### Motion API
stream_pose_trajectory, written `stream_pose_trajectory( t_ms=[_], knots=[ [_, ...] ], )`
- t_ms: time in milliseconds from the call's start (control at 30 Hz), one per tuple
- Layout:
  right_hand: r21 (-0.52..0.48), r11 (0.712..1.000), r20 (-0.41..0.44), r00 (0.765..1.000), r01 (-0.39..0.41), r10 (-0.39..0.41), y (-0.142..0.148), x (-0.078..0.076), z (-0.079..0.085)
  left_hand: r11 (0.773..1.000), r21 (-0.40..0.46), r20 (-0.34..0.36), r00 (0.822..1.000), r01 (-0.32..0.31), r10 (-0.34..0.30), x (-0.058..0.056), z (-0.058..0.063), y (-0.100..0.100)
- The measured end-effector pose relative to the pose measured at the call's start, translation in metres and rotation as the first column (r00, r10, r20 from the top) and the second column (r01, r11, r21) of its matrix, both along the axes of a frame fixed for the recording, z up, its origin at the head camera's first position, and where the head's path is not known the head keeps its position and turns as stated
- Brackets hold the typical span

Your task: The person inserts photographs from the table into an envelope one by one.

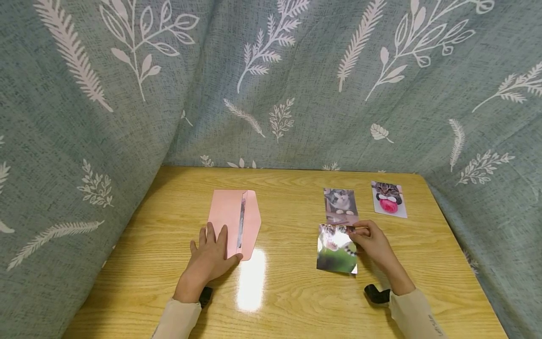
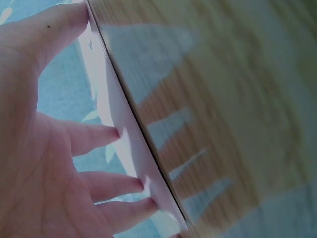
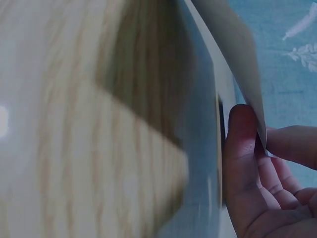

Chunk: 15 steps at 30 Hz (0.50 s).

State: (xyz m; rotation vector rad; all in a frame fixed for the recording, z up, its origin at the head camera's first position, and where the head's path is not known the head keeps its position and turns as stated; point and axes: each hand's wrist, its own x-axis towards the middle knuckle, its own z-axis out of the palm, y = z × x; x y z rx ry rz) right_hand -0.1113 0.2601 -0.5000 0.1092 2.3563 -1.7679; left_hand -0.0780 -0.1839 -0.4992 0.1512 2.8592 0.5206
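A pink envelope (image 1: pixel 221 207) lies on the table with its flap unfolded to the right; a strip of a picture shows in its opening. My left hand (image 1: pixel 210 252) rests on the envelope's lower part, fingers spread and fairly straight, as the left wrist view also shows. On the right, my right hand (image 1: pixel 374 245) pinches the upper right edge of a glossy photo (image 1: pixel 336 259) with a green lower half. In the right wrist view its thumb (image 3: pixel 242 134) and a finger grip the photo, which is lifted off the table. Glare hides part of the photo's picture.
Behind the held photo lies a photo of a grey-and-white cat (image 1: pixel 340 202). Farther right is a photo of a tabby cat with a pink ball (image 1: pixel 388 200). The wooden table (image 1: pixel 288 197) meets a leaf-patterned grey-green curtain (image 1: pixel 313 132) at the back and sides.
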Motion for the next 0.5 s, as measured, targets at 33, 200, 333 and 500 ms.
stream_pose_trajectory(
  t_ms=[33,200,333,500],
  knots=[
    [-0.013,1.0,-0.003,1.0,-0.001,0.001,-0.002,-0.001,0.0,1.0,0.0,0.0,1.0,0.0,0.0,0.0,0.0,0.0],
    [-0.056,0.998,-0.015,1.0,-0.006,0.005,-0.008,-0.007,-0.001,1.0,-0.001,0.004,1.0,-0.002,0.002,0.0,0.0,0.0],
    [-0.091,0.995,-0.029,0.999,-0.032,0.029,-0.016,-0.012,-0.003,1.0,-0.001,0.011,1.0,-0.005,0.005,-0.001,0.0,0.0],
    [-0.102,0.994,-0.027,0.999,-0.048,0.045,-0.032,-0.022,0.0,1.0,0.001,0.012,1.0,-0.006,0.006,-0.001,0.0,-0.001]
  ],
)
